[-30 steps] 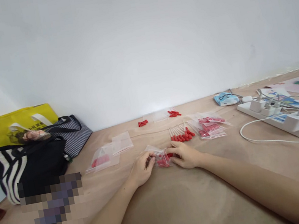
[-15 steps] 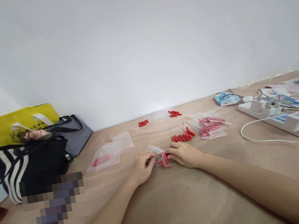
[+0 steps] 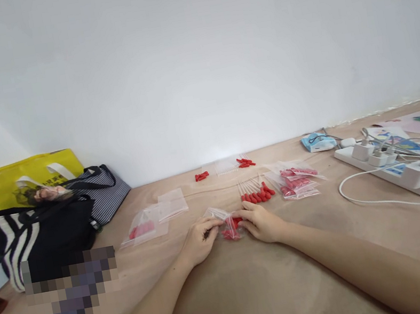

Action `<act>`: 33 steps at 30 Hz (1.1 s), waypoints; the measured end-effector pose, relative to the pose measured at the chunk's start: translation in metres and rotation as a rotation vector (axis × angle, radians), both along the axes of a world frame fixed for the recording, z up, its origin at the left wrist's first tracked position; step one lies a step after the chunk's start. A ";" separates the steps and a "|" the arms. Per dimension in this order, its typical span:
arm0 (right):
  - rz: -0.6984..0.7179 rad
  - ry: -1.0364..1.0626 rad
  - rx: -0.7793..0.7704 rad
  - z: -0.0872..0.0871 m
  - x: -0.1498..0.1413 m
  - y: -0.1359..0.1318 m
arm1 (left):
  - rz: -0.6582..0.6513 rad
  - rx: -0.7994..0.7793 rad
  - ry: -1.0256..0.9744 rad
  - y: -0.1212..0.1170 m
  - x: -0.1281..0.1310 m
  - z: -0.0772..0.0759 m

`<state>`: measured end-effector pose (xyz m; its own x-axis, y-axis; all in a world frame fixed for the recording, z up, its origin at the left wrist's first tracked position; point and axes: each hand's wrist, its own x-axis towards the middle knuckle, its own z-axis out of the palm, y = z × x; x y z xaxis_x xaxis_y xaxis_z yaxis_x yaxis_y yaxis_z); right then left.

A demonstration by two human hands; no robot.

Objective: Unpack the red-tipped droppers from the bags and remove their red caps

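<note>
A small clear plastic bag (image 3: 217,213) with red pieces (image 3: 231,234) in it lies between my hands on the table. My left hand (image 3: 199,241) is closed, thumb and fingers pinching the bag's left side. From the right, my right hand (image 3: 264,222) has its fingers bent onto the bag beside the red pieces; exactly what its fingertips grip is partly hidden. Just beyond my right hand lies a row of thin pale sticks with red ends (image 3: 256,195). Filled clear bags of red pieces (image 3: 297,180) are piled to its right.
Flat clear bags (image 3: 172,202) and a bag with red pieces (image 3: 142,229) lie at left. More red pieces (image 3: 202,176) are near the wall. A power strip (image 3: 383,172) with cables and a blue mask (image 3: 318,141) stand right; a black bag (image 3: 46,240) sits left.
Both hands stay at the bag with small finger shifts. The bag's top now leans left and more of the red pieces shows. The whole view has tilted slightly.
</note>
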<state>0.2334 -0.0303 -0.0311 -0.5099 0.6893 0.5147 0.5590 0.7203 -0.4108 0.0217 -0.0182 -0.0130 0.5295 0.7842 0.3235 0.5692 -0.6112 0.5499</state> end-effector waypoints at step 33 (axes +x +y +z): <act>-0.009 -0.225 0.099 0.006 0.004 -0.005 | -0.011 -0.020 0.024 -0.002 0.003 0.005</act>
<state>0.2375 -0.0352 -0.0250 -0.6133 0.6462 0.4543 0.6354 0.7453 -0.2023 0.0244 -0.0204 -0.0083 0.5450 0.7848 0.2950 0.5759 -0.6062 0.5486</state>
